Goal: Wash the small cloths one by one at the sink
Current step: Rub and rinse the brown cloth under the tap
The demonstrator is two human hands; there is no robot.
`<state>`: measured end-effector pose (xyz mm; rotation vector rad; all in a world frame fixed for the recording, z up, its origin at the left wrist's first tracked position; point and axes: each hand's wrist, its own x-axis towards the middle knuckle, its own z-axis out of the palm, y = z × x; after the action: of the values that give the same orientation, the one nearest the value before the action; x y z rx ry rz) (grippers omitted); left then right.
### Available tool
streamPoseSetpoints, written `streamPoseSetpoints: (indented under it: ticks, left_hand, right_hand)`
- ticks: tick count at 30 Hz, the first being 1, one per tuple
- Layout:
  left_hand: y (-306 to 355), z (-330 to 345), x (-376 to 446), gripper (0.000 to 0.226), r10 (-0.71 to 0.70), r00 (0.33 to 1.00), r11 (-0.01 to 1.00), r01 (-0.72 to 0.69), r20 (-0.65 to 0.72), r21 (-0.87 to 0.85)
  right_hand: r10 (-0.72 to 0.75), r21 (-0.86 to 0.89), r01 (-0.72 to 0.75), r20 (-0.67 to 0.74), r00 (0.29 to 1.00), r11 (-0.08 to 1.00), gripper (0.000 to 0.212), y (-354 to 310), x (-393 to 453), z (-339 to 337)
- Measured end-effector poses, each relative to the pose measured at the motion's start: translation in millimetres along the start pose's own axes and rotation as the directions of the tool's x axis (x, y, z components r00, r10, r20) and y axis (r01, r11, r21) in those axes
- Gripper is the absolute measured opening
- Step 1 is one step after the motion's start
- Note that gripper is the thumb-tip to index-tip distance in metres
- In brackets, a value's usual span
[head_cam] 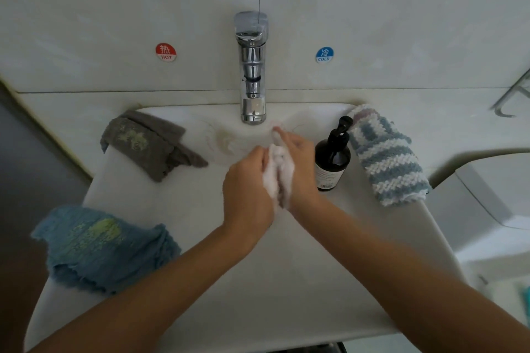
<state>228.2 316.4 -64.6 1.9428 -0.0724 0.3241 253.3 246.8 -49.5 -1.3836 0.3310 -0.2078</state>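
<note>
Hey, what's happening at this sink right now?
A person is washing a small white cloth over the basin, just in front of the faucet. The left hand and the right hand press and rub it between them, and it looks soapy. Three more cloths lie on the sink rim: a grey cloth at back left, a blue cloth at front left, and a striped cloth at right, beside a dark pump bottle.
</note>
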Motion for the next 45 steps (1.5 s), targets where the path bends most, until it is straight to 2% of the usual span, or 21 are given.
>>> streamPoseSetpoints:
  ticks: [3,6,8,10,13,15,18,22,26,29,33,36,41,45]
  left_hand:
    - [7,7,-4,0.039,0.041,0.999,0.999,-0.041,0.004,-0.003]
    - [4,1,11,0.034,0.003,1.0,0.999,-0.002,-0.013,0.039]
    - [-3,-8,21,0.03,0.063,0.997,0.987,-0.07,0.051,0.148]
    - [-8,-17,31,0.031,0.099,0.987,0.972,-0.123,0.13,0.198]
    - [-1,-27,43,0.043,0.021,0.967,0.998,-0.037,0.254,0.056]
    - [6,-35,47,0.042,-0.048,0.929,0.998,0.061,0.366,-0.023]
    - [5,-50,51,0.037,-0.134,0.846,0.981,0.185,0.517,-0.05]
    - [-2,-61,55,0.047,-0.096,0.742,0.961,0.243,0.664,-0.132]
    - [1,-63,51,0.036,-0.108,0.668,0.944,0.302,0.736,-0.135]
    - [3,-65,50,0.023,-0.136,0.618,0.945,0.316,0.774,-0.087]
    - [4,-63,50,0.032,-0.174,0.571,0.948,0.318,0.802,-0.02]
    - [6,-63,49,0.039,-0.137,0.615,0.956,0.288,0.777,-0.059]
    - [6,-62,49,0.022,-0.078,0.699,0.945,0.279,0.711,-0.171]
    - [6,-62,51,0.027,-0.077,0.751,0.938,0.277,0.656,-0.208]
  right_hand:
    - [0.015,0.037,-0.012,-0.077,0.997,0.999,0.048,0,0,-5]
    - [-0.039,-0.089,0.036,-0.028,0.999,0.995,0.049,5,-20,-8]
    - [-0.045,-0.117,0.05,0.041,0.998,0.992,0.045,-4,-27,-7]
    - [0.008,-0.093,-0.002,0.071,0.997,0.996,0.044,-14,-25,-5]
    - [0.006,-0.069,-0.002,0.058,0.998,0.998,0.042,-18,-20,-6]
    - [0.004,-0.042,-0.002,0.036,0.999,0.999,0.039,-18,-18,-11]
    - [0.004,-0.019,-0.004,0.015,1.0,1.0,0.029,-19,-12,-19]
    - [-0.031,-0.009,0.031,-0.004,1.0,0.999,0.035,-18,-8,-21]
    - [-0.151,-0.033,0.151,-0.005,0.989,0.988,0.047,-19,-9,-20]
    - [-0.239,-0.028,0.24,0.039,0.97,0.97,0.048,-20,-9,-18]
    - [-0.272,-0.038,0.279,0.124,0.954,0.96,0.044,-21,-12,-18]
    - [-0.273,-0.051,0.282,0.132,0.953,0.958,0.043,-23,-13,-17]
    - [-0.235,-0.119,0.245,0.095,0.967,0.962,0.033,-22,-7,-21]
    - [-0.167,-0.068,0.173,0.088,0.982,0.983,0.022,-20,-8,-21]
